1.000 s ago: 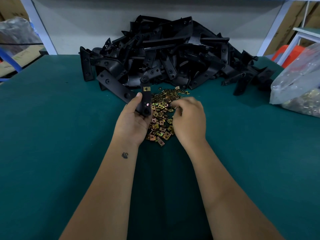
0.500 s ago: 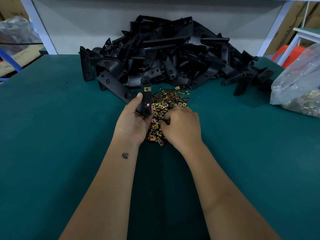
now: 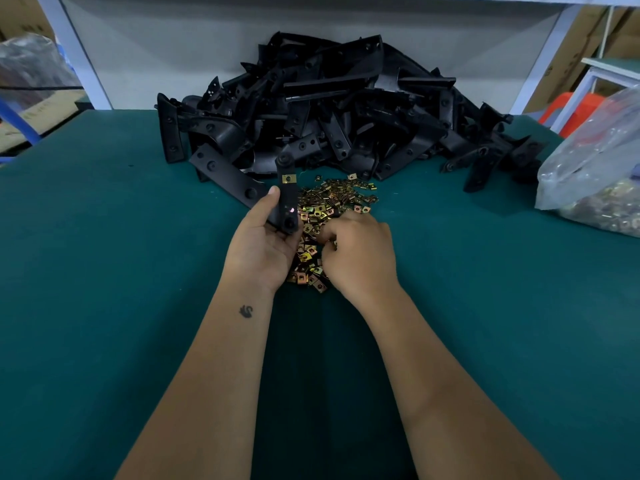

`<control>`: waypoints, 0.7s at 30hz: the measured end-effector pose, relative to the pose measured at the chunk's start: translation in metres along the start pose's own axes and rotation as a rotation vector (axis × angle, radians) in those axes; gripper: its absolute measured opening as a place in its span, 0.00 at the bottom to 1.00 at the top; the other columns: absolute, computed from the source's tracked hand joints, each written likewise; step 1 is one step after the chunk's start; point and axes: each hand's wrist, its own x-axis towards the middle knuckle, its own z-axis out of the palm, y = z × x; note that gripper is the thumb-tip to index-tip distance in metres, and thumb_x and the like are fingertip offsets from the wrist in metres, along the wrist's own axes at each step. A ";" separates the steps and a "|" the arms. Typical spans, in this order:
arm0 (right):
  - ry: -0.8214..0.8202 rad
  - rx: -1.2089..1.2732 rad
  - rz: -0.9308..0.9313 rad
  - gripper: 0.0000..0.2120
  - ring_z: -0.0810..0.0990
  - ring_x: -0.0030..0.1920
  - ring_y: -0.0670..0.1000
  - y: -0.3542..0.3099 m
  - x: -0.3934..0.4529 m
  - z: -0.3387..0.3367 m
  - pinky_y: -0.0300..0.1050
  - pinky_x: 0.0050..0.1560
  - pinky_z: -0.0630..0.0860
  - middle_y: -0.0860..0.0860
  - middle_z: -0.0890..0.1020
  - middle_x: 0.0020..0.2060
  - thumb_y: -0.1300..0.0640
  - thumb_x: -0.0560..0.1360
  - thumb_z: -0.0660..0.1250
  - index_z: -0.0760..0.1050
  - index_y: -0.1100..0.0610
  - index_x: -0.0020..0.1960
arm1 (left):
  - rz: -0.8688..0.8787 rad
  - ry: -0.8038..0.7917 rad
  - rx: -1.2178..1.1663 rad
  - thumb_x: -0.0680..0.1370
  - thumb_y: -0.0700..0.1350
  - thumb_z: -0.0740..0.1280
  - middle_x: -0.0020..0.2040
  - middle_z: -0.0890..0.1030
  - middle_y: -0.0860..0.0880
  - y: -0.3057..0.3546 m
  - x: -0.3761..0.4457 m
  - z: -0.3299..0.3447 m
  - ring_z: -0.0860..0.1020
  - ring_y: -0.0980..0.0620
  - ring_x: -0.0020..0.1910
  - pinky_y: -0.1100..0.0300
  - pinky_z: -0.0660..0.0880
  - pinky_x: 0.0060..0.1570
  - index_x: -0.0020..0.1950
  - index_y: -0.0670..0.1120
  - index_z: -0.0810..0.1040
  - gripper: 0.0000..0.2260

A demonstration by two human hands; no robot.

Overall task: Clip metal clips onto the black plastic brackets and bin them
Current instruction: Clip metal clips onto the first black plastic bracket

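My left hand [image 3: 261, 245] grips a black plastic bracket [image 3: 287, 197] upright, thumb along its left side; one gold metal clip [image 3: 287, 178] sits on the bracket near its top end. Just right of it lies a heap of small gold metal clips [image 3: 334, 199] on the green table. My right hand [image 3: 358, 252] rests on the near part of that heap with its fingers curled into the clips; whether it pinches one is hidden. A big pile of black brackets [image 3: 329, 109] lies behind.
A clear plastic bag of more clips [image 3: 595, 178] sits at the right edge of the green table [image 3: 104, 271]. White shelf posts and a grey wall stand behind the pile. Cardboard boxes and an orange stool are beyond the table's edges.
My right hand has drawn back from the far middle of the clip heap to its near part, closer to my left hand. The bracket in my left hand has stayed put.
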 end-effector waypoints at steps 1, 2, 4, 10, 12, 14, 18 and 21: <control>0.002 -0.024 -0.001 0.09 0.73 0.56 0.54 -0.001 -0.001 0.000 0.47 0.55 0.62 0.50 0.79 0.50 0.56 0.75 0.64 0.82 0.53 0.50 | 0.000 0.001 0.000 0.79 0.42 0.68 0.31 0.80 0.50 0.000 0.000 0.000 0.77 0.56 0.30 0.64 0.78 0.41 0.46 0.43 0.77 0.04; -0.005 -0.055 -0.002 0.10 0.72 0.55 0.54 -0.002 -0.001 0.001 0.48 0.55 0.63 0.50 0.79 0.49 0.53 0.74 0.64 0.82 0.54 0.48 | -0.001 0.001 0.002 0.79 0.43 0.68 0.31 0.80 0.50 0.000 0.000 0.000 0.77 0.56 0.29 0.64 0.78 0.40 0.46 0.43 0.77 0.04; -0.027 -0.121 -0.004 0.14 0.71 0.56 0.55 -0.004 -0.002 0.003 0.50 0.57 0.63 0.51 0.78 0.48 0.47 0.74 0.62 0.81 0.55 0.46 | -0.003 0.006 0.007 0.79 0.43 0.68 0.31 0.80 0.50 -0.001 0.001 0.000 0.77 0.56 0.29 0.64 0.78 0.38 0.45 0.43 0.77 0.04; -0.031 -0.110 -0.010 0.16 0.69 0.58 0.55 -0.006 -0.002 0.006 0.50 0.58 0.61 0.51 0.77 0.50 0.45 0.76 0.64 0.82 0.54 0.52 | -0.006 0.008 0.010 0.78 0.42 0.69 0.31 0.80 0.49 -0.002 0.004 -0.002 0.76 0.53 0.35 0.60 0.79 0.42 0.46 0.43 0.77 0.04; -0.028 -0.065 0.001 0.14 0.70 0.58 0.56 -0.007 -0.001 0.007 0.50 0.59 0.62 0.51 0.78 0.50 0.46 0.76 0.65 0.83 0.54 0.52 | -0.006 0.006 0.000 0.78 0.42 0.69 0.33 0.82 0.49 -0.002 0.005 -0.002 0.76 0.52 0.39 0.58 0.79 0.46 0.47 0.43 0.78 0.04; -0.018 -0.012 0.022 0.12 0.70 0.58 0.56 -0.007 0.000 0.008 0.50 0.59 0.62 0.51 0.78 0.51 0.47 0.76 0.66 0.83 0.53 0.53 | -0.003 0.006 -0.004 0.78 0.42 0.69 0.34 0.83 0.48 -0.002 0.006 -0.003 0.77 0.51 0.41 0.57 0.79 0.49 0.48 0.42 0.78 0.04; 0.000 0.086 0.058 0.09 0.71 0.58 0.55 -0.008 0.001 0.009 0.48 0.56 0.61 0.50 0.79 0.51 0.50 0.75 0.69 0.83 0.51 0.51 | -0.002 0.009 -0.015 0.78 0.42 0.70 0.35 0.83 0.48 -0.003 0.007 -0.003 0.77 0.50 0.42 0.57 0.80 0.48 0.48 0.42 0.79 0.04; -0.005 0.145 0.074 0.05 0.72 0.58 0.54 -0.007 0.002 0.009 0.47 0.55 0.61 0.49 0.79 0.51 0.52 0.75 0.70 0.83 0.50 0.49 | 0.001 0.011 -0.018 0.78 0.42 0.69 0.35 0.83 0.47 -0.003 0.007 -0.003 0.77 0.50 0.42 0.57 0.80 0.46 0.48 0.42 0.79 0.04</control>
